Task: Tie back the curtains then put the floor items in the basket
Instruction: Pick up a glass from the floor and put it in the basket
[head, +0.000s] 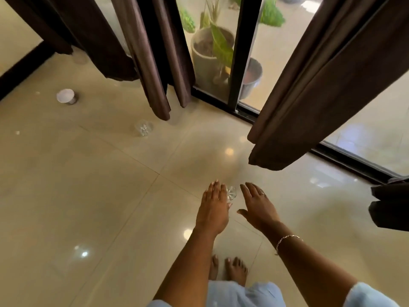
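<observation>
Head view, looking down at a glossy tiled floor (88, 196). A person reaches both bare arms forward, palms down. The left hand (213, 207) is flat with straight fingers held together. A small clear glass (232, 193) shows at its thumb side, between the two hands. It is too blurred to tell which way it points, or whether the thumb holds it. The right hand (259, 206) is wide open and holds nothing, with fingers spread.

Farther left, a second clear glass (143, 128) seems to stand upright on the floor. Beyond it a white cup (66, 96) tilts its mouth toward the viewer. Dark brown curtains hang loose at the far left (146, 63) and right (321, 89) of a glass door (241, 52).
</observation>
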{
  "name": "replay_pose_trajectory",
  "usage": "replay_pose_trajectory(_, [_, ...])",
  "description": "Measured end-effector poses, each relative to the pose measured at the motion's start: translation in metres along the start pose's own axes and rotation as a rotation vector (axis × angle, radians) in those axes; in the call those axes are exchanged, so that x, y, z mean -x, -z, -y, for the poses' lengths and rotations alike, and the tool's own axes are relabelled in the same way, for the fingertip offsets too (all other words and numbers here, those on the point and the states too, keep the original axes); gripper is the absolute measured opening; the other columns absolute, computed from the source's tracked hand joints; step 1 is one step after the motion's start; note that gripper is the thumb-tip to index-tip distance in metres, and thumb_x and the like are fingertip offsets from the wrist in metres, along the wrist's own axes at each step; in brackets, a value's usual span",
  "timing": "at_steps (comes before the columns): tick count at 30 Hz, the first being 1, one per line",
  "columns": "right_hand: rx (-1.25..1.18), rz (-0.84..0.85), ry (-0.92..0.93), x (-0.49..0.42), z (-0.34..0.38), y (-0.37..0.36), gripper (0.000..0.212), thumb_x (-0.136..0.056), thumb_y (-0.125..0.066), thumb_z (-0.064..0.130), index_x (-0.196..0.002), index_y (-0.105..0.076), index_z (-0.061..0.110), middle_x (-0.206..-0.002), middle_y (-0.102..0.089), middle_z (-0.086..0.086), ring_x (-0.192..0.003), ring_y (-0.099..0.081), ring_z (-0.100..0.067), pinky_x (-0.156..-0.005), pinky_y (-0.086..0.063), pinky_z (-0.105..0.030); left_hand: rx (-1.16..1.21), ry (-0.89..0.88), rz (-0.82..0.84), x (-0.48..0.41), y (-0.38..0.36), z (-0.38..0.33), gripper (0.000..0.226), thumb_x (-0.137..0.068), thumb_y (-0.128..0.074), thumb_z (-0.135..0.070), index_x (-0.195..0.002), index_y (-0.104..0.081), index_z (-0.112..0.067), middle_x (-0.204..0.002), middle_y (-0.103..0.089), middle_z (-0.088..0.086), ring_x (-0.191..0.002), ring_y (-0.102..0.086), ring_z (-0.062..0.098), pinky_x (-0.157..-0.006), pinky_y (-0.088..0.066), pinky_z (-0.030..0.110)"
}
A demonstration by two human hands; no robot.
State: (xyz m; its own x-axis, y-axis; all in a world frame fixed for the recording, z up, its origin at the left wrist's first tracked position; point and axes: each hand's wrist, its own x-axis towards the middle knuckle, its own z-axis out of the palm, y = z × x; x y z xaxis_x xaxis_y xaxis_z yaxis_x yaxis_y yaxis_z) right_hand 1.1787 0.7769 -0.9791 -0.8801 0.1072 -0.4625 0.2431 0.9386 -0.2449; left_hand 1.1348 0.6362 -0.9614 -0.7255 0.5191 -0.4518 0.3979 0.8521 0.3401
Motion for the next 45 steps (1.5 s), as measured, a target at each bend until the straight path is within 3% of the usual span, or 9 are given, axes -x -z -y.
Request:
replay_pose_trajectory(8, [0.077, 0.060, 0.074, -0.118, -0.057, -0.125, 0.093, -0.080, -0.068, 0.032, -0.148, -0.008, 0.010, -0.156, -0.012, -0.010, -0.144, -0.011, -0.027, -0.115, -0.018, -0.032, 0.283, 0.244, 0.056, -0.115, -0.130, 0.038, 0.066, -0.095, -0.043, -0.014, -0.147, -0.004, -0.004, -0.157, -0.005, 0.014, -0.145, -0.004, 0.025, -0.118, -0.013, 0.032])
replay_pose_trajectory(15, [0.183, 0.153, 0.177, -0.178, -0.088, -0.200, 0.107, -0.075, -0.073, 0.028, -0.147, 0.003, 0.004, -0.156, -0.003, -0.015, -0.145, -0.004, -0.028, -0.116, -0.008, -0.032, 0.495, 0.446, 0.166, -0.173, -0.200, 0.054, 0.064, -0.093, -0.046, -0.007, -0.146, -0.012, -0.003, -0.154, -0.018, 0.015, -0.142, -0.020, 0.027, -0.115, -0.023, 0.034])
replay_pose_trajectory(19, [0.185, 0.125, 0.218, -0.199, -0.086, -0.219, 0.104, -0.075, -0.073, 0.027, -0.147, -0.003, 0.003, -0.155, -0.012, -0.014, -0.143, -0.012, -0.029, -0.116, -0.016, -0.033, 0.623, 0.515, 0.160, -0.192, -0.214, 0.057, 0.051, -0.089, -0.056, -0.018, -0.135, -0.036, -0.006, -0.133, -0.051, 0.014, -0.120, -0.050, 0.029, -0.098, -0.043, 0.036])
replay_pose_trajectory(22, [0.143, 0.073, 0.230, -0.207, -0.083, -0.225, 0.084, -0.079, -0.067, 0.019, -0.145, -0.016, 0.004, -0.146, -0.029, -0.012, -0.134, -0.031, -0.029, -0.107, -0.033, -0.033, 0.692, 0.539, 0.160, -0.199, -0.217, 0.060, 0.041, -0.091, -0.050, -0.013, -0.132, -0.043, -0.008, -0.126, -0.057, 0.013, -0.112, -0.055, 0.028, -0.085, -0.044, 0.029])
replay_pose_trajectory(24, [0.103, 0.054, 0.221, -0.206, -0.081, -0.222, 0.079, -0.077, -0.066, 0.013, -0.142, -0.022, 0.004, -0.141, -0.035, -0.012, -0.128, -0.038, -0.028, -0.103, -0.037, -0.032, 0.745, 0.549, 0.153, -0.198, -0.214, 0.060, 0.041, -0.092, -0.047, -0.010, -0.132, -0.044, -0.010, -0.126, -0.057, 0.012, -0.111, -0.055, 0.027, -0.086, -0.045, 0.030])
replay_pose_trajectory(28, [0.034, 0.022, 0.211, -0.192, -0.072, -0.197, 0.076, -0.074, -0.065, 0.008, -0.140, -0.027, 0.004, -0.139, -0.038, -0.012, -0.126, -0.040, -0.029, -0.103, -0.037, -0.032, 0.812, 0.540, 0.110, -0.185, -0.192, 0.056, 0.040, -0.092, -0.051, -0.014, -0.132, -0.047, -0.013, -0.128, -0.057, 0.008, -0.115, -0.054, 0.025, -0.095, -0.045, 0.034])
replay_pose_trajectory(33, [-0.038, 0.027, 0.167, -0.153, -0.044, -0.130, 0.083, -0.070, -0.069, 0.010, -0.142, -0.025, 0.008, -0.140, -0.031, -0.013, -0.120, -0.043, -0.032, -0.098, -0.041, -0.034, 0.919, 0.523, 0.038, -0.139, -0.131, 0.044, 0.051, -0.085, -0.041, 0.006, -0.132, -0.049, -0.012, -0.132, -0.055, 0.008, -0.120, -0.052, 0.025, -0.099, -0.043, 0.033])
replay_pose_trajectory(40, [-0.202, -0.102, 0.117, -0.071, 0.006, 0.020, 0.086, -0.068, -0.070, 0.012, -0.142, -0.027, 0.004, -0.142, -0.032, -0.015, -0.128, -0.036, -0.032, -0.100, -0.041, -0.034, 1.015, 0.436, -0.103, -0.067, 0.021, 0.007, 0.036, -0.086, -0.046, 0.002, -0.116, -0.060, -0.011, -0.119, -0.063, 0.007, -0.110, -0.057, 0.020, -0.087, -0.045, 0.024])
replay_pose_trajectory(45, [-0.230, -0.240, 0.102, -0.012, 0.032, 0.145, 0.087, -0.070, -0.072, 0.014, -0.143, -0.026, 0.004, -0.143, -0.032, -0.014, -0.129, -0.036, -0.029, -0.103, -0.036, -0.029, 1.086, 0.294, -0.222, -0.016, 0.142, -0.045, 0.025, -0.095, -0.046, -0.025, -0.105, -0.065, -0.012, -0.101, -0.065, 0.001, -0.089, -0.058, 0.010, -0.065, -0.040, 0.012])
